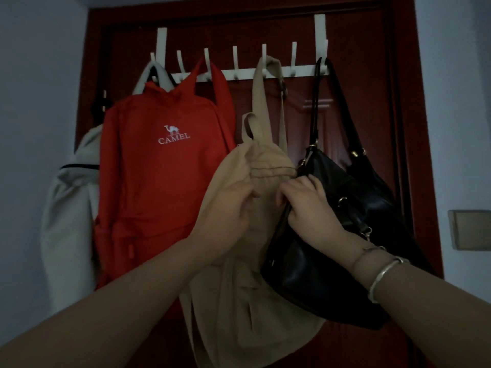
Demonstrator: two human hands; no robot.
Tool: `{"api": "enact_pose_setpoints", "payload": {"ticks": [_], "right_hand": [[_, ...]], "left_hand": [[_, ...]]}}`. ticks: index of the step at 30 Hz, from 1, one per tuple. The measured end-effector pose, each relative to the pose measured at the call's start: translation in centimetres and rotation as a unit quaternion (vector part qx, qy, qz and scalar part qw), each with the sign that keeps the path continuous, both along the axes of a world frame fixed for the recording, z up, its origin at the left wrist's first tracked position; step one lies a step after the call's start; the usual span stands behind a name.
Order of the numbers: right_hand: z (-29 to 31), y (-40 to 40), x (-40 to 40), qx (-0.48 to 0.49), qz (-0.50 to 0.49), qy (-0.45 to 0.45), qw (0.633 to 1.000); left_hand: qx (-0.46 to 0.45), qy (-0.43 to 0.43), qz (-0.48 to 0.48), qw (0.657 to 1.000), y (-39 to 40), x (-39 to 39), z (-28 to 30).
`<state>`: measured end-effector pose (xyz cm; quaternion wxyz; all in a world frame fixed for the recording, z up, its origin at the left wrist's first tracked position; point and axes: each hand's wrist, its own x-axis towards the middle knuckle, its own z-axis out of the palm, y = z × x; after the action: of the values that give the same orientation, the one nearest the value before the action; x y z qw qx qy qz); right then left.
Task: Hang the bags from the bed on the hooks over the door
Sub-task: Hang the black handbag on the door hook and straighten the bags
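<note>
A white hook rack (247,73) hangs over the dark red door (300,30). From it hang a pale grey bag (69,208) at the far left, a red backpack (159,181) with white lettering, a beige bag (255,301) in the middle and a black leather handbag (332,261) at the right. My left hand (228,208) rests on the beige bag's front with fingers curled into the fabric. My right hand (308,205) grips the seam where the beige bag meets the black handbag; which one it holds is unclear.
Pale walls flank the door. A light switch plate (470,229) sits on the right wall. Three hooks on the rack carry nothing. A silver bangle (385,272) is on my right wrist.
</note>
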<state>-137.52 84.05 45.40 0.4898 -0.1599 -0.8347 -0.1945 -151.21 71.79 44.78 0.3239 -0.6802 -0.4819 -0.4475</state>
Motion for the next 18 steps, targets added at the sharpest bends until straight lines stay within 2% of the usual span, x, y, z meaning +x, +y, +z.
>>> {"api": "enact_pose_setpoints", "payload": {"ticks": [4, 7, 9, 11, 13, 16, 18], "right_hand": [[2.3, -3.1, -2.6, 0.012, 0.090, 0.081, 0.993], [4.9, -5.5, -6.3, 0.040, 0.162, 0.105, 0.980], [6.7, -6.6, -9.5, 0.045, 0.174, 0.098, 0.979], [8.5, -6.9, -12.5, 0.014, 0.154, 0.085, 0.984], [10.3, -6.4, -14.6, -0.056, 0.126, 0.087, 0.987], [13.1, -4.5, -16.7, -0.140, 0.081, 0.132, 0.978], [14.7, -3.0, -17.7, -0.197, 0.049, 0.146, 0.968]], "left_hand": [[0.107, -0.076, 0.051, 0.990, -3.1, -2.7, 1.7], [0.184, -0.136, 0.191, 0.955, -5.6, -7.6, 3.1], [0.163, -0.219, 0.285, 0.919, -7.1, -11.2, 3.7], [0.115, -0.297, 0.326, 0.890, -8.1, -14.1, 3.8], [0.104, -0.341, 0.303, 0.884, -8.3, -16.2, 3.8], [0.105, -0.312, 0.119, 0.937, -7.5, -18.9, 4.3], [0.105, -0.287, 0.072, 0.949, -6.6, -20.4, 5.1]]}}
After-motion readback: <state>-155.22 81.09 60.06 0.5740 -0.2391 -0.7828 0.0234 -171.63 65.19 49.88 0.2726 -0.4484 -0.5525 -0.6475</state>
